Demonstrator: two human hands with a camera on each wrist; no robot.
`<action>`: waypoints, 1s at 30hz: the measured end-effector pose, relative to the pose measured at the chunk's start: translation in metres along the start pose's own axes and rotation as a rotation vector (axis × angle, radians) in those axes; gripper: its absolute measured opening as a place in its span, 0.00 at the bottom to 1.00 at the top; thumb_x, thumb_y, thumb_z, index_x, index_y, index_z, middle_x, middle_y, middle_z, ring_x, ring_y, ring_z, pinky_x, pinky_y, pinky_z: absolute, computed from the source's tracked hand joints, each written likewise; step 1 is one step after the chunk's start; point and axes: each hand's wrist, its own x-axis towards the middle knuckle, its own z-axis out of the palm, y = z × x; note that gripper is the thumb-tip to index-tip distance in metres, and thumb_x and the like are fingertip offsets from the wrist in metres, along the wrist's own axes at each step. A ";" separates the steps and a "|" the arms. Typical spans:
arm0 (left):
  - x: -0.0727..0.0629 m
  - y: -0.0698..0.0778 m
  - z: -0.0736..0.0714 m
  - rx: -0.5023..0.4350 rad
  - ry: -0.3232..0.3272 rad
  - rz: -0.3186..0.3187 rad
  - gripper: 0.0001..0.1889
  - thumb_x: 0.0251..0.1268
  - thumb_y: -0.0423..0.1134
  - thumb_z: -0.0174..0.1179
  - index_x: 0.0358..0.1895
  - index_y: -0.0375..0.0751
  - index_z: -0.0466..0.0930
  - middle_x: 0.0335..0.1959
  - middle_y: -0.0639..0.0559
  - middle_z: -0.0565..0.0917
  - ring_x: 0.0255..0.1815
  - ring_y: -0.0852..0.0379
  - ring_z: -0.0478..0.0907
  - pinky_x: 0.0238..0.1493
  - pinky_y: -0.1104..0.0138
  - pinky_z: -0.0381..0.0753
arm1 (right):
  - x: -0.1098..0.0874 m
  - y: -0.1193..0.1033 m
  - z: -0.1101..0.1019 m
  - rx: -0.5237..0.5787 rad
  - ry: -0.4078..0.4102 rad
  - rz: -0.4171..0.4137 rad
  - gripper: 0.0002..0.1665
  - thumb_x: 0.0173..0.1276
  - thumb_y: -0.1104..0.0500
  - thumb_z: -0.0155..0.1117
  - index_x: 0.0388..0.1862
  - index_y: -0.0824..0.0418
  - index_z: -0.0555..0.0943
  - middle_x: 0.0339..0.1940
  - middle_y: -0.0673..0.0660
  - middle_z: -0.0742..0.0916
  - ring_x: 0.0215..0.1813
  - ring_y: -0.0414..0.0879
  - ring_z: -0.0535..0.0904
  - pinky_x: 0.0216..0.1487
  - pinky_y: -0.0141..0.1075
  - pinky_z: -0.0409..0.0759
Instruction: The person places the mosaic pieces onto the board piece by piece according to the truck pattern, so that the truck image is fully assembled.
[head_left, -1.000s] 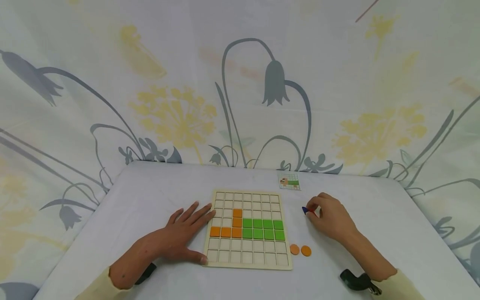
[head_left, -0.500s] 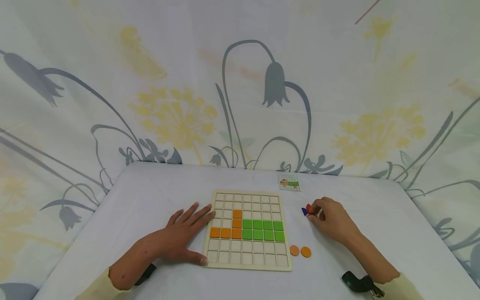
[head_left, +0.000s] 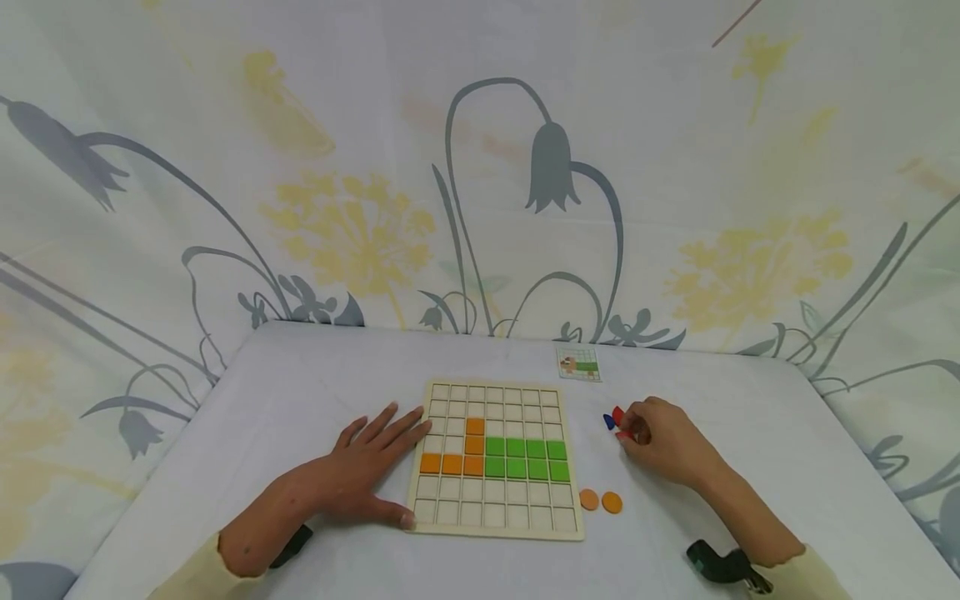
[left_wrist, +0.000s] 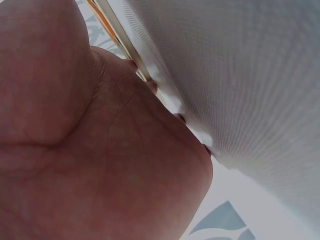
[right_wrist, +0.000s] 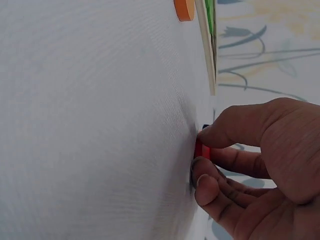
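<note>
My left hand (head_left: 358, 479) lies flat with its fingers spread, fingertips and thumb tip at the left edge of a cream grid board (head_left: 494, 517). Orange square tiles (head_left: 452, 464) form a bent line on the board, beside two rows of green square tiles (head_left: 527, 459). Right of the board, my right hand (head_left: 666, 443) has thumb and fingers pinching a small red piece (right_wrist: 201, 149), close to the white cloth and partly hidden by the fingers. Just left of these fingertips are another red piece (head_left: 618, 413) and a dark blue piece (head_left: 609, 422).
Two round discs, one light orange (head_left: 589, 500) and one deeper orange (head_left: 612, 502), lie by the board's lower right corner. A small picture card (head_left: 578, 364) with a printed grid is behind the board. A patterned curtain (head_left: 480, 208) stands along the table's back edge.
My right hand has shifted slightly right and toward me, fingers now off the blue piece; more of the red pieces shows. The left hand and board have stayed put.
</note>
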 end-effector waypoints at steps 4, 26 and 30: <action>0.001 0.000 0.001 0.005 -0.004 -0.006 0.63 0.56 0.78 0.67 0.89 0.54 0.47 0.90 0.54 0.43 0.89 0.39 0.33 0.80 0.32 0.40 | -0.001 -0.002 -0.002 0.023 -0.018 -0.002 0.08 0.64 0.66 0.76 0.37 0.60 0.83 0.32 0.51 0.81 0.34 0.44 0.74 0.33 0.33 0.77; -0.001 0.002 -0.002 -0.010 -0.003 -0.009 0.63 0.55 0.77 0.67 0.88 0.54 0.47 0.90 0.54 0.44 0.89 0.39 0.34 0.80 0.33 0.40 | 0.025 -0.073 0.020 0.308 0.037 -0.265 0.11 0.66 0.69 0.72 0.37 0.55 0.81 0.29 0.45 0.83 0.30 0.39 0.76 0.31 0.32 0.76; -0.001 0.001 0.000 -0.005 -0.001 -0.005 0.63 0.55 0.79 0.66 0.88 0.55 0.47 0.90 0.54 0.44 0.89 0.39 0.34 0.80 0.33 0.40 | 0.036 -0.089 0.028 0.360 0.001 -0.272 0.10 0.68 0.68 0.72 0.38 0.56 0.80 0.32 0.46 0.85 0.32 0.40 0.79 0.36 0.32 0.81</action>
